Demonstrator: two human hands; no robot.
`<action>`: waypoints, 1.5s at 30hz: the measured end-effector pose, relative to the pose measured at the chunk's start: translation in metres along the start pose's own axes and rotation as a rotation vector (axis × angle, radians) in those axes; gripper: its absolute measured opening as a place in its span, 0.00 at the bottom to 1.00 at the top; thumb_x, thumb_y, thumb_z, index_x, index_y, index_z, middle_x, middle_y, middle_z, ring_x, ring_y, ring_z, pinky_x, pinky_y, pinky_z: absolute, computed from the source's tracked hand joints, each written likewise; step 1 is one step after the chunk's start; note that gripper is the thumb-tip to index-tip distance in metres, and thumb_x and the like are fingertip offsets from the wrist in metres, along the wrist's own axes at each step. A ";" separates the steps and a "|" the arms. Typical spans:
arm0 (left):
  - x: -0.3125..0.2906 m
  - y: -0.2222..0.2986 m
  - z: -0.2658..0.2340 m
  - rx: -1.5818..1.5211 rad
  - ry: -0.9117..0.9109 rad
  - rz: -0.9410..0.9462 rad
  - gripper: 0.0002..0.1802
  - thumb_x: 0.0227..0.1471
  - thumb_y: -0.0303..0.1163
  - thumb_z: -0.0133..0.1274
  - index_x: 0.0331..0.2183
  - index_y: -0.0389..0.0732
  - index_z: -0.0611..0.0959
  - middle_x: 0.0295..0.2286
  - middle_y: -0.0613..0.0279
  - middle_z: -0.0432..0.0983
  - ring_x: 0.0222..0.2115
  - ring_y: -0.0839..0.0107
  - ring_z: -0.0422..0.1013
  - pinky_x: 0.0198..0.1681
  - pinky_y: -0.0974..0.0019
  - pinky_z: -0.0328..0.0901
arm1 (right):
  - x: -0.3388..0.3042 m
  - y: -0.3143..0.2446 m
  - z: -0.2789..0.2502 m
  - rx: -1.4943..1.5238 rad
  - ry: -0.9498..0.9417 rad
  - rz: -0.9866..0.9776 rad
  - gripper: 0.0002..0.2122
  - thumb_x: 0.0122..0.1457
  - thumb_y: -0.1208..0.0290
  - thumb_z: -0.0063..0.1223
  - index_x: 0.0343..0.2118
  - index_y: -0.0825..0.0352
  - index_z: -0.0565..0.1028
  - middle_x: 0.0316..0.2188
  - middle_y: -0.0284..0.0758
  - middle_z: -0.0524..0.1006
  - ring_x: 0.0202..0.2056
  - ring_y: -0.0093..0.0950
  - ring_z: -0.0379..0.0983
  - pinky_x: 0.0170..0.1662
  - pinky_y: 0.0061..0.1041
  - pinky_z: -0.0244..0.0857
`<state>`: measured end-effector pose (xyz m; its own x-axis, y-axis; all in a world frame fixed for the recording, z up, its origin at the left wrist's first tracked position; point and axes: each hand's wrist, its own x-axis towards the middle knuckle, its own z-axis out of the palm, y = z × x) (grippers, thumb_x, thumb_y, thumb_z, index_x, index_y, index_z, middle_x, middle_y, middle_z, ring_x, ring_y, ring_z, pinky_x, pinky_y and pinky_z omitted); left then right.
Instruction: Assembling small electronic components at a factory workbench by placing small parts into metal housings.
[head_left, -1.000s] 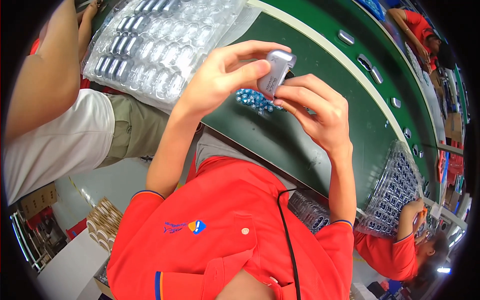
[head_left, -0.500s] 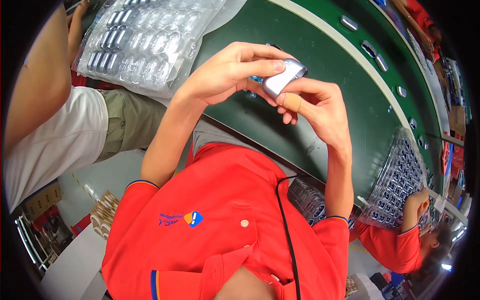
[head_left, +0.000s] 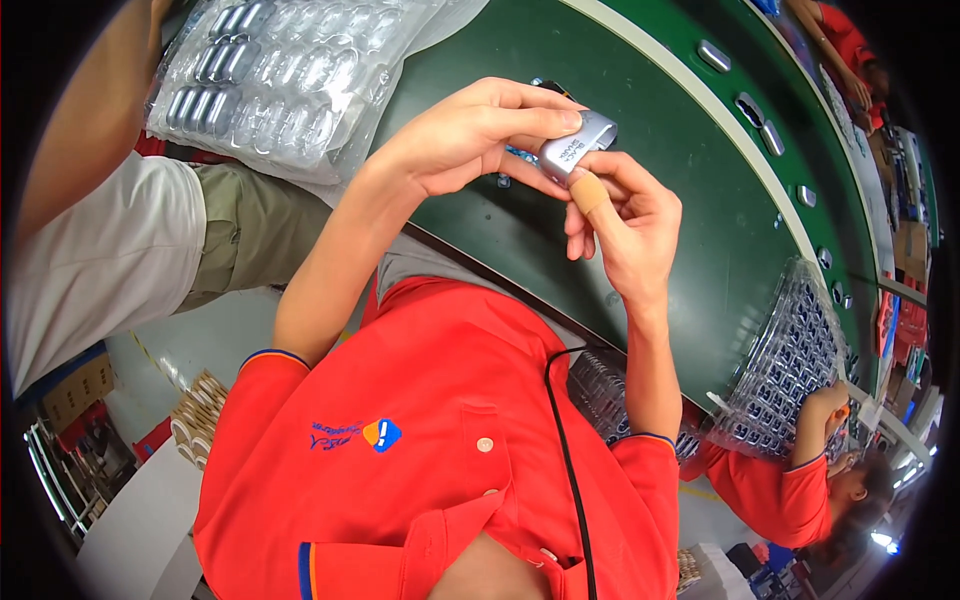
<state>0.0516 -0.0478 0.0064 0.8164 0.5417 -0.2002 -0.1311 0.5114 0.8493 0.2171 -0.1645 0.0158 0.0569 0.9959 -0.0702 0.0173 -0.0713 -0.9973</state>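
A broad green counter (head_left: pixel 715 205) stretches beneath and beyond the fingers (head_left: pixel 540 122), with a green strip (head_left: pixel 806 152) running past its pale curved edge, farther out to their right. A large clear tray (head_left: pixel 310 80) lies left of the fingers, grey rounded pieces (head_left: pixel 228 62) standing in rows at its far-left side. Another clear tray (head_left: pixel 785 365), full of dark pieces, sits well to their right, near a co-worker's hand (head_left: pixel 824 405).

The left hand (head_left: pixel 470 140) and right hand (head_left: pixel 635 225) meet above the counter, both with fingers clamped on a small grey case (head_left: pixel 578 150). The case sits tilted between the fingertips, dark print on its face; the left thumb presses its upper part, while the right thumb and forefinger pinch its lower edge. A tan bandage (head_left: pixel 588 193) wraps the right thumb. Tiny blue pieces (head_left: pixel 521 154) peek out behind the left fingers.
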 end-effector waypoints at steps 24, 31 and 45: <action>-0.011 0.010 0.005 0.201 0.128 0.513 0.18 0.58 0.25 0.53 0.50 0.31 0.77 0.42 0.53 0.77 0.41 0.69 0.75 0.48 0.65 0.70 | 0.016 0.009 -0.043 0.125 0.085 -0.048 0.09 0.61 0.77 0.53 0.42 0.74 0.79 0.25 0.38 0.80 0.24 0.22 0.75 0.27 0.20 0.69; -0.008 0.015 -0.010 0.326 0.209 0.502 0.19 0.57 0.22 0.53 0.51 0.31 0.76 0.43 0.55 0.77 0.42 0.70 0.74 0.49 0.67 0.68 | 0.063 -0.004 -0.071 -0.977 0.281 -0.098 0.11 0.59 0.75 0.56 0.44 0.69 0.79 0.29 0.38 0.79 0.28 0.27 0.75 0.33 0.24 0.70; -0.007 0.005 -0.051 0.271 0.150 0.555 0.19 0.57 0.24 0.54 0.51 0.32 0.76 0.45 0.56 0.76 0.46 0.70 0.72 0.51 0.67 0.67 | 0.101 0.009 -0.070 -1.106 -0.184 -0.188 0.15 0.56 0.75 0.55 0.47 0.65 0.76 0.37 0.40 0.78 0.39 0.39 0.76 0.43 0.34 0.71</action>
<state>0.0167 -0.0147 -0.0130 0.5772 0.7756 0.2557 -0.3490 -0.0488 0.9359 0.2927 -0.0687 0.0015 -0.1857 0.9825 -0.0145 0.8867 0.1612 -0.4333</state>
